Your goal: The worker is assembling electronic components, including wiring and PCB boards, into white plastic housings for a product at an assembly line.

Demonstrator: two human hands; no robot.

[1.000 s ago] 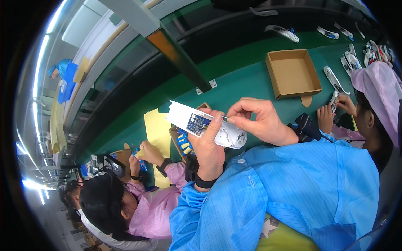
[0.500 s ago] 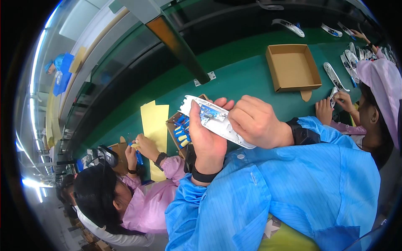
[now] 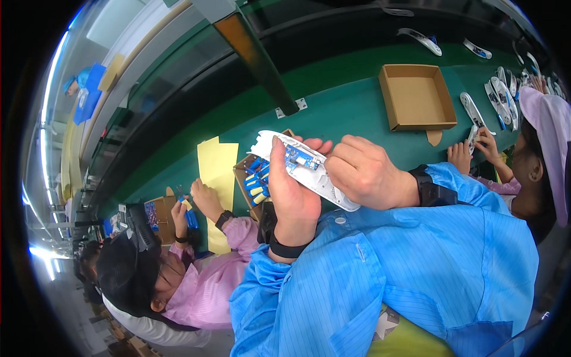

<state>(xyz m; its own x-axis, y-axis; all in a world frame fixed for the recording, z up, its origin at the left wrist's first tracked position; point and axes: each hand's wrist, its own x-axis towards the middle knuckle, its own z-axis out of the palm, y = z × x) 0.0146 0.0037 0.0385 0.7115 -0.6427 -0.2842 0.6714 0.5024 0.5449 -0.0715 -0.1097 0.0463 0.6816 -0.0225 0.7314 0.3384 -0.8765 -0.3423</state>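
Note:
My left hand (image 3: 292, 193) is wrapped under a white plastic housing shell (image 3: 313, 179), its thumb lying along the near rim. Inside the shell sits a blue circuit board (image 3: 301, 158), partly covered by my fingers. Over the shell's right side, my right hand (image 3: 364, 175) is closed, fingertips bunched down at the casing beside the board. Whatever those fingertips pinch, if anything, is hidden. Just behind my left hand stands a cardboard box (image 3: 242, 184) of blue cylindrical parts with yellow ends (image 3: 257, 182).
An open cardboard tray (image 3: 416, 98) lies on the green bench (image 3: 339, 101). Yellow sheets (image 3: 217, 172) lie left of the parts box. A metal post (image 3: 259, 59) rises ahead. Pink-sleeved co-workers work at both sides; several white shells (image 3: 501, 98) lie at the right.
The shell and my left hand have shifted slightly left, and the board is tilted a little differently. The left co-worker's hands have drawn apart. White shells at the far right have shifted.

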